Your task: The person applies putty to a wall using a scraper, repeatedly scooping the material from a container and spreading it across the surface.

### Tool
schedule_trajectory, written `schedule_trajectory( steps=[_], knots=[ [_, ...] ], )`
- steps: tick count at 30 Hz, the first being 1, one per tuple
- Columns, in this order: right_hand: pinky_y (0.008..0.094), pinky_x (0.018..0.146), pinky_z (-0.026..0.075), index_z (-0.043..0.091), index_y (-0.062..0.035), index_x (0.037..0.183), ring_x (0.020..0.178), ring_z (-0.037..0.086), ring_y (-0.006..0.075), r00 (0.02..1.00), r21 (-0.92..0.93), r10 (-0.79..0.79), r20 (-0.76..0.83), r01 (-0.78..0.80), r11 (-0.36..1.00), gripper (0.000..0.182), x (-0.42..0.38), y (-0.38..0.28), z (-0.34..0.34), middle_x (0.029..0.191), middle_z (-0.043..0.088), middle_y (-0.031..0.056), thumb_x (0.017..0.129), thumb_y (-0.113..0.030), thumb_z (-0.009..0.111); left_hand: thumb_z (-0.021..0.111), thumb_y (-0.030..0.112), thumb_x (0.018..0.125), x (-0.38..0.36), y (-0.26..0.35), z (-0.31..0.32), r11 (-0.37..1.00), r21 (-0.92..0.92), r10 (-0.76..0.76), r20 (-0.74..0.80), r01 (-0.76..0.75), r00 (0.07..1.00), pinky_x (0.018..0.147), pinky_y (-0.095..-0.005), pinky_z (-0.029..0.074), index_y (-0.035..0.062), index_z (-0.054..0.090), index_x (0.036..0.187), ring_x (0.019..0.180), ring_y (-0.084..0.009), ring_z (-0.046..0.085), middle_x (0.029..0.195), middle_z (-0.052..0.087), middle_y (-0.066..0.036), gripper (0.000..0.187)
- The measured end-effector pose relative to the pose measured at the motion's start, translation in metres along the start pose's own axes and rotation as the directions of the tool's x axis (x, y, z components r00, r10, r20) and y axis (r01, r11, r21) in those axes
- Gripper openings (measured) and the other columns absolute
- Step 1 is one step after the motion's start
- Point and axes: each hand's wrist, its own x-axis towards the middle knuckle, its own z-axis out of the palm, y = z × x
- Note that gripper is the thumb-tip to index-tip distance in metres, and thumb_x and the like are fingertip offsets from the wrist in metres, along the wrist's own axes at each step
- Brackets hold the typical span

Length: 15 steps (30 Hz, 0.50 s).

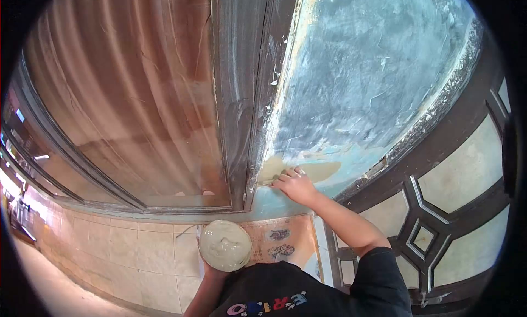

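My right hand [295,185] is closed against the low part of a blue-grey wall [362,86], beside the dark wooden frame. Under and around its fingers lies a smear of wet beige paste [324,170]. Whatever the fingers grip is mostly hidden; only a thin edge shows at the fingertips. My left hand [215,270] holds a round container of pale, creamy paste [225,245] from below, near my body. Its fingers are mostly hidden beneath the container.
A glass pane with a brown curtain [137,97] stands on the left, in a dark wooden frame [239,97]. On the right is a dark panelled door [439,207]. Beige tiles [126,251] and a printed sheet [280,235] lie below.
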Motion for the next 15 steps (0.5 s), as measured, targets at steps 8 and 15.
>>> schedule_trajectory(
  steps=[8,15],
  knots=[
    [0.0401,0.065,0.044,0.064,-0.0083,0.086,0.074,0.058,0.0268,0.855,0.087,0.221,-0.469,-0.204,0.975,0.018,0.047,0.031,-0.159,0.081,0.064,0.0069,0.070,-0.003,0.069,0.023,0.068,0.091,0.001,0.003,0.010,0.996,0.069,0.047,0.101,-0.054,0.994,0.104,-0.0546,0.038,0.0170,0.035,0.143,0.127,-0.0332,0.044,0.142,0.041,-0.012,0.074],
    [0.0380,0.076,0.050,0.067,-0.0202,0.096,0.090,0.059,0.0224,0.997,0.066,0.057,0.049,-0.061,0.996,0.019,-0.011,0.007,0.001,0.088,0.064,0.0003,0.078,-0.020,0.066,0.030,0.060,0.095,0.005,-0.009,-0.008,0.956,0.262,0.097,0.144,-0.132,0.985,0.103,-0.0518,0.041,0.0154,0.036,0.142,0.127,-0.0288,0.045,0.141,0.042,-0.010,0.065]
  ],
)
